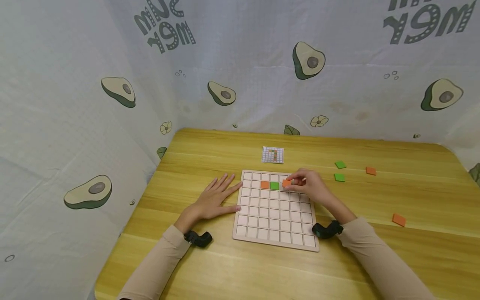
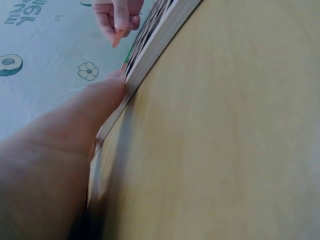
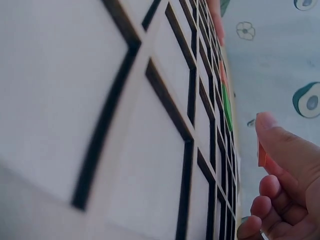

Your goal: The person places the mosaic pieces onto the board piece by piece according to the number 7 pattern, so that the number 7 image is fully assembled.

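A square wooden grid board [image 1: 275, 246] lies on the table, its cells pale and framed by raised strips. In its second row from the far side sit an orange tile [image 1: 265, 184] and a green tile [image 1: 274, 186], side by side. My right hand [image 1: 313, 187] pinches another orange tile [image 1: 286, 183] between thumb and fingers, just above the cell right of the green one; the right wrist view shows this orange tile [image 3: 262, 155] raised off the board. My left hand [image 1: 213, 200] lies with fingers spread, thumb and a fingertip touching the board's left edge.
A small printed pattern card [image 1: 273, 154] lies beyond the board. To the right are scattered two green tiles, one nearer [image 1: 339, 178] and one farther [image 1: 340, 164], and two orange tiles, one farther [image 1: 371, 171] and one nearer [image 1: 399, 220]. An avocado-print curtain [image 1: 255, 100] hangs behind the table.
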`<state>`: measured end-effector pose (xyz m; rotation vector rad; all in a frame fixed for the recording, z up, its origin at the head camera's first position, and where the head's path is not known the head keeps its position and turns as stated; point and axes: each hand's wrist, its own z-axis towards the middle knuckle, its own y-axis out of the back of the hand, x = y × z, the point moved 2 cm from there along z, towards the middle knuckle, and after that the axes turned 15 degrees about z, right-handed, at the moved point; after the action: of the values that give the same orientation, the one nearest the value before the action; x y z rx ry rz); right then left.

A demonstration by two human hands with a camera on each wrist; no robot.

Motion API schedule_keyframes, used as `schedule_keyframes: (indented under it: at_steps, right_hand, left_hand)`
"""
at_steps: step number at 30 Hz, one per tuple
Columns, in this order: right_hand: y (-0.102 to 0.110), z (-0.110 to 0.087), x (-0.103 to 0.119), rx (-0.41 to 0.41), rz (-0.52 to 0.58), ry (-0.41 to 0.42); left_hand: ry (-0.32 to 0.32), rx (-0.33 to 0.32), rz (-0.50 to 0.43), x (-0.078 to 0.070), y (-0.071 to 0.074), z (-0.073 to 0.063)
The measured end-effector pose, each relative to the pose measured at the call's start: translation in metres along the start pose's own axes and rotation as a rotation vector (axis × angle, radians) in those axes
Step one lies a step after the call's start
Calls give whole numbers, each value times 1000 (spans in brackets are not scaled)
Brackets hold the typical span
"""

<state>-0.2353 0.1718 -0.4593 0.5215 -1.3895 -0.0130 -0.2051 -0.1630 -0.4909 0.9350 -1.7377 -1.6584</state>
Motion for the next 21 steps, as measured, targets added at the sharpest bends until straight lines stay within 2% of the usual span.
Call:
schedule_keyframes:
  at_steps: [15,21]
  right_hand:
    - [-6,6,-6,48,0,-45]
    - [-7,7,-9,42,-2,-53]
  left_hand:
    - [5,8,-7,-2,3,0]
    - [4,-2,-11,-1,3,0]
